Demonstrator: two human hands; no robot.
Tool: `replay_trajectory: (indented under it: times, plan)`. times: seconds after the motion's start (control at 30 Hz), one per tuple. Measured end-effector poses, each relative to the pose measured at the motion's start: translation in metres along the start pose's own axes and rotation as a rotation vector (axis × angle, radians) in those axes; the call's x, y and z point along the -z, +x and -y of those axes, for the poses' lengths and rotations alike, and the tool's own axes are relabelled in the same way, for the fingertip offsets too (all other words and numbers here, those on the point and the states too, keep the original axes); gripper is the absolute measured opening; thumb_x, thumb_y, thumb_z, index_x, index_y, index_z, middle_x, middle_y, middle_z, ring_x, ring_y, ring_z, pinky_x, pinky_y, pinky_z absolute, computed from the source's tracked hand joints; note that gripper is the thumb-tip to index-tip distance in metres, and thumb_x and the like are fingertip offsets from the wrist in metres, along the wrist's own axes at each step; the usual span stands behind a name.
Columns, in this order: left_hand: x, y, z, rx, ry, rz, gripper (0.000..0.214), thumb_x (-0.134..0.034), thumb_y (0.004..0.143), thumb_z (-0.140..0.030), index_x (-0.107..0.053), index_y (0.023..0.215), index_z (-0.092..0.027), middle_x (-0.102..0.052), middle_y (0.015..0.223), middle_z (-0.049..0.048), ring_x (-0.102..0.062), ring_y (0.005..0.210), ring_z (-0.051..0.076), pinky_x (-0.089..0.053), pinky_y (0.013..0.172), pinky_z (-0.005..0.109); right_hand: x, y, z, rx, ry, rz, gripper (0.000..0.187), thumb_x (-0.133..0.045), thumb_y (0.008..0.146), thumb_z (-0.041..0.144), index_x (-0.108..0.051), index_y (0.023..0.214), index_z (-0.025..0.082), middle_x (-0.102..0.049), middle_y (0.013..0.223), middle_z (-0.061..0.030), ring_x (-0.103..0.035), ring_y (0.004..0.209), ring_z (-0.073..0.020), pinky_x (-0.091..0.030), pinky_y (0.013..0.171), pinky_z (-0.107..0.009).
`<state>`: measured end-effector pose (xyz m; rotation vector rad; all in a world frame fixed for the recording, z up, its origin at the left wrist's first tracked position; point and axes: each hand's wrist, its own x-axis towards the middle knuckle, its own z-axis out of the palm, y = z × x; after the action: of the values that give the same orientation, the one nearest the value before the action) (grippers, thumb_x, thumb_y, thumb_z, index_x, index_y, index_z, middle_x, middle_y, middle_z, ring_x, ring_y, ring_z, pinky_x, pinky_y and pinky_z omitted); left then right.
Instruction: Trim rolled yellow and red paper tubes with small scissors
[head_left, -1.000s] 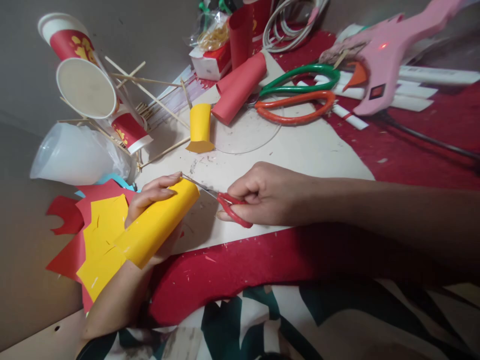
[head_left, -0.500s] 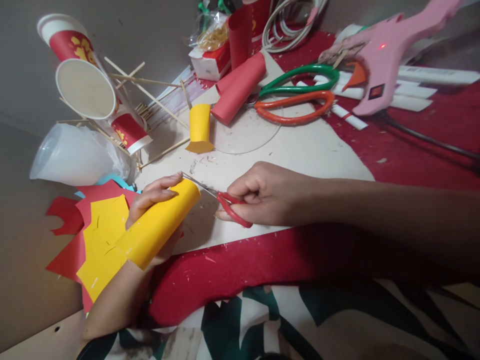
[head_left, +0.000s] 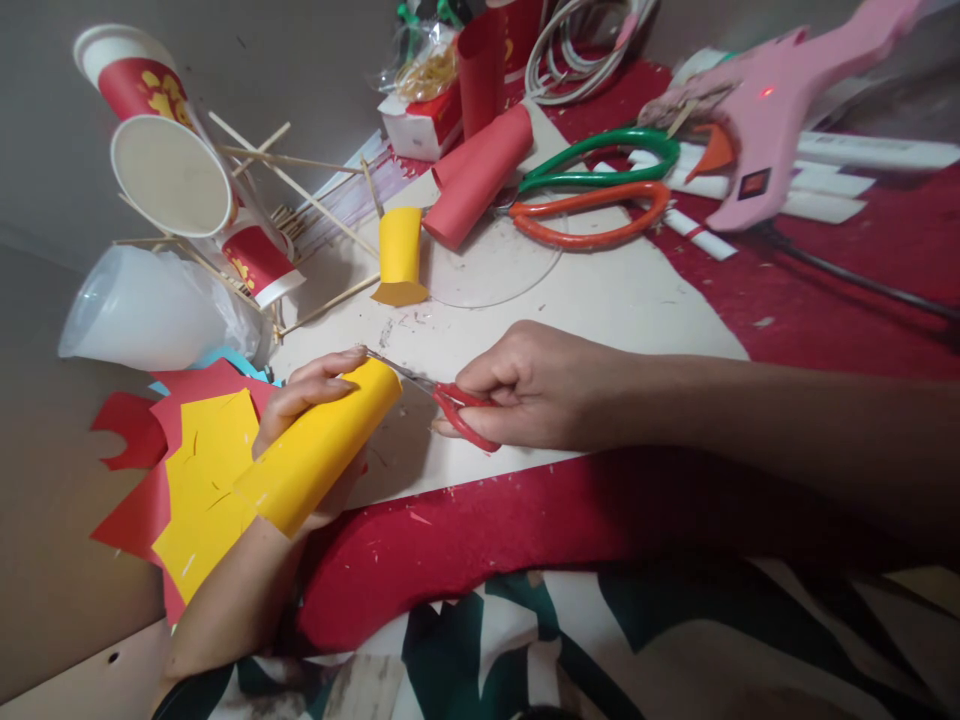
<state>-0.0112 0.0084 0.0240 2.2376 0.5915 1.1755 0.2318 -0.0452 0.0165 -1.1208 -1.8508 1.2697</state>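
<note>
My left hand (head_left: 304, 395) is wrapped round a rolled tube of yellow paper (head_left: 322, 452), its fingers over the far side near the upper end. Held in my right hand (head_left: 525, 385) is a small pair of scissors with red handles (head_left: 466, 415). Their thin metal blades reach left to the upper rim of the tube, close to my left fingertips. Whether the blades are around the paper's edge is too fine to make out. Beneath my left forearm lie cut sheets of yellow paper (head_left: 206, 470) and red paper (head_left: 142, 505).
Beyond the hands stand a short yellow paper piece (head_left: 400, 255), red paper rolls (head_left: 480, 180) and large scissors with green and orange handles (head_left: 592, 240). A pink glue gun (head_left: 787, 110) is at right. Paper cups (head_left: 172, 180) with wooden sticks and a plastic cup (head_left: 142, 310) stand at left.
Almost nothing differs. The red scissors' handles and my right hand have shifted very slightly upward; the left hand and the yellow tube are nearly still.
</note>
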Motion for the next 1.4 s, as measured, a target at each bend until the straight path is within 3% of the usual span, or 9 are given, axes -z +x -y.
replay_trajectory:
  times: [0.33,0.63,0.87,1.17,1.4]
  plan:
    - [0.0010,0.0002,-0.0001,-0.003,0.009,0.020,0.042,-0.081,0.075,-0.036,-0.063,0.112,-0.028,-0.068,0.118,0.0050,-0.065,0.115,0.025,-0.053,0.103,0.049,-0.0012,-0.0003,0.0038,-0.071,-0.018,-0.020,0.039,-0.062,0.079,0.038,-0.052,0.049,0.016,-0.032,0.048,0.0060,-0.030,0.048,-0.0067,-0.025,0.047,-0.024]
    - [0.0020,-0.0026,0.0022,0.045,0.009,0.035,0.042,-0.079,0.076,-0.040,-0.062,0.113,-0.029,-0.066,0.119,0.0050,-0.064,0.117,0.027,-0.052,0.104,0.052,-0.0008,-0.0009,0.0011,-0.054,-0.027,-0.010,0.039,-0.061,0.080,0.040,-0.054,0.050,0.016,-0.036,0.049,0.0053,-0.032,0.049,-0.0070,-0.026,0.048,-0.024]
    - [0.0025,-0.0017,0.0020,0.029,0.007,0.031,0.043,-0.081,0.074,-0.032,-0.063,0.112,-0.027,-0.067,0.119,0.0058,-0.064,0.116,0.026,-0.052,0.105,0.049,-0.0016,-0.0007,0.0008,-0.040,-0.054,-0.027,0.039,-0.061,0.079,0.040,-0.054,0.049,0.016,-0.035,0.049,0.0053,-0.032,0.049,-0.0070,-0.025,0.048,-0.024]
    - [0.0005,-0.0031,0.0005,0.034,0.057,0.037,0.042,-0.079,0.077,-0.038,-0.060,0.114,-0.030,-0.066,0.119,0.0052,-0.063,0.119,0.028,-0.050,0.107,0.053,-0.0002,0.0001,-0.0009,-0.015,-0.064,-0.014,0.036,-0.061,0.080,0.036,-0.057,0.050,0.016,-0.033,0.046,0.0062,-0.030,0.047,-0.0063,-0.024,0.046,-0.024]
    - [0.0028,-0.0004,-0.0024,0.044,0.032,0.043,0.042,-0.081,0.075,-0.034,-0.061,0.111,-0.027,-0.067,0.119,0.0060,-0.063,0.119,0.027,-0.053,0.102,0.048,-0.0007,0.0002,0.0031,-0.106,-0.036,-0.046,0.040,-0.064,0.077,0.038,-0.050,0.046,0.017,-0.029,0.046,0.0064,-0.028,0.047,-0.0064,-0.024,0.045,-0.024]
